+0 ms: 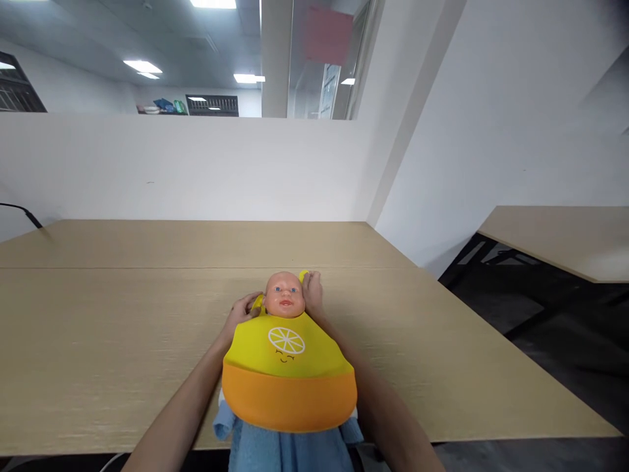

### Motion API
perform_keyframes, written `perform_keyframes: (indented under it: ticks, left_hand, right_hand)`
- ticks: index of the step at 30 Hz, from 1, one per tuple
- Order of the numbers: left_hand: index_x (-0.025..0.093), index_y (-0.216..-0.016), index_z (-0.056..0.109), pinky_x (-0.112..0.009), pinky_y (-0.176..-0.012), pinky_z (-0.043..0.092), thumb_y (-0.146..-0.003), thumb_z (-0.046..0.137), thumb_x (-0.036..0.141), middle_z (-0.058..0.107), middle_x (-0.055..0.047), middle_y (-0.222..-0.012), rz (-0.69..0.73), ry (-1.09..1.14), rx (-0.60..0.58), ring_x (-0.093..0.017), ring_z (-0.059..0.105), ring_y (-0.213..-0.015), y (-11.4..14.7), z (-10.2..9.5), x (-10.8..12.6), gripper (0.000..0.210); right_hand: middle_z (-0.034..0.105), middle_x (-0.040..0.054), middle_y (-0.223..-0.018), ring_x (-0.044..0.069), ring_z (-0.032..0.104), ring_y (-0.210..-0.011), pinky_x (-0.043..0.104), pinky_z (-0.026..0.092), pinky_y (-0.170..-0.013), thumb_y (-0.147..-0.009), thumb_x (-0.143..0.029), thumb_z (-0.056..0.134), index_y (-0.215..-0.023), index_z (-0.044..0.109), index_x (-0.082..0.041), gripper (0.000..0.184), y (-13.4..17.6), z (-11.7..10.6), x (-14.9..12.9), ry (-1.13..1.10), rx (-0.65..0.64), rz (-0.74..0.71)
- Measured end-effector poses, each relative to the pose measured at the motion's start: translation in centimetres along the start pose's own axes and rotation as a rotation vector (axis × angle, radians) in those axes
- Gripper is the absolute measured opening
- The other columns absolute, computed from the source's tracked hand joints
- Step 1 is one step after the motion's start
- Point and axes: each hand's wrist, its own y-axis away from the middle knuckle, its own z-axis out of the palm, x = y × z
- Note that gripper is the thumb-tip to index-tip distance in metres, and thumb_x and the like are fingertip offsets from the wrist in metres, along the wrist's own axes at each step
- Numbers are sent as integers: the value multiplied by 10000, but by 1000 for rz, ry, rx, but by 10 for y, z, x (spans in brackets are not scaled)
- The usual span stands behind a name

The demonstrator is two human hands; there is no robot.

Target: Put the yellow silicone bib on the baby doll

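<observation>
A baby doll (285,296) in blue clothes (289,452) lies face up at the table's front edge. Over its chest spreads a yellow bib (314,347) with a white citrus slice, a smiling face and an orange pocket (289,401). My left hand (243,309) is closed on one yellow neck strap of the bib, left of the doll's head. On the other side, my right hand (313,290) is beside the head, fingers curled round the other strap, whose yellow end (303,275) sticks out above. The back of the doll's neck is hidden.
The wooden table (122,341) reaches back to a white wall (196,164) with a window above. A black cable (24,211) comes in at the left. Another table (565,236) on black legs stands at the right, across a gap.
</observation>
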Motion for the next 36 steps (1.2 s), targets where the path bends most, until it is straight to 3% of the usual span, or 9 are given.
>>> perform_keyframes:
  ticks: [4, 8, 13, 19, 21, 26, 29, 33, 36]
  left_hand:
    - [146, -1108, 552, -264, -533, 462, -566, 788, 298, 713, -53, -761, -78, 117, 164, -186, 641, -589, 14, -6, 8, 610]
    - [164, -952, 596, -254, -515, 460, -592, 785, 324, 682, -20, -646, -19, 151, 249, -162, 617, -527, 28, -11, 27, 437]
    - [152, -791, 676, -260, -601, 475, -587, 796, 352, 715, -61, -754, 87, 49, 149, -183, 643, -650, 39, -6, 66, 309]
    - [159, -840, 725, -281, -677, 475, -669, 737, 356, 726, -67, -855, 196, -84, -65, -213, 642, -747, 56, 30, 100, 260]
    - [168, -839, 735, -281, -715, 468, -705, 707, 340, 725, -55, -850, 271, -156, -97, -218, 637, -783, 60, 35, 101, 220]
    - [180, -865, 742, -297, -767, 468, -729, 672, 308, 729, -50, -862, 333, -241, -85, -239, 640, -835, 68, 33, 95, 199]
    - [180, -852, 738, -315, -811, 470, -738, 649, 309, 730, -58, -881, 336, -307, -36, -242, 643, -859, 77, 35, 95, 193]
    - [179, -975, 699, -353, -907, 454, -745, 625, 345, 707, -73, -1028, 359, -346, 139, -235, 628, -975, 86, 28, 94, 293]
    - [167, -950, 684, -377, -947, 438, -727, 632, 387, 701, -98, -1033, 353, -290, 362, -226, 624, -1001, 88, 2, 82, 318]
  right_hand:
    - [455, -13, -653, 155, 420, -577, 273, 304, -563, -818, -450, 414, -753, 382, -238, 223, 1, -23, -13, 156, 140, 10]
    - [502, -9, -697, 159, 475, -664, 278, 376, -634, -820, -512, 439, -806, 454, -213, 300, 5, -62, -45, 184, 138, -106]
    - [614, 36, -836, 173, 583, -785, 286, 454, -713, -696, -465, 681, -815, 541, -189, 331, 32, -86, -113, 40, -80, -235]
    - [669, 53, -946, 188, 608, -871, 326, 466, -798, -820, -347, 593, -902, 649, -223, 159, 80, -56, -175, 111, -456, -524]
    - [662, 51, -949, 186, 597, -923, 330, 451, -844, -869, -307, 519, -882, 648, -228, 152, 86, -45, -178, 144, -485, -609]
    - [616, 83, -1045, 197, 571, -929, 317, 451, -800, -806, -332, 611, -1132, 563, -201, 354, 88, -37, -169, 257, -398, -547]
    - [627, 62, -896, 167, 561, -778, 282, 438, -707, -861, -344, 533, -993, 595, -192, 210, 91, -38, -164, 333, -484, -592]
    - [587, 21, -689, 141, 528, -637, 250, 413, -609, -877, -409, 490, -820, 560, -183, 244, 86, -46, -162, 313, -428, -512]
    - [588, 17, -692, 135, 542, -613, 233, 411, -545, -832, -503, 517, -755, 503, -181, 331, 66, -66, -162, 173, -346, -316]
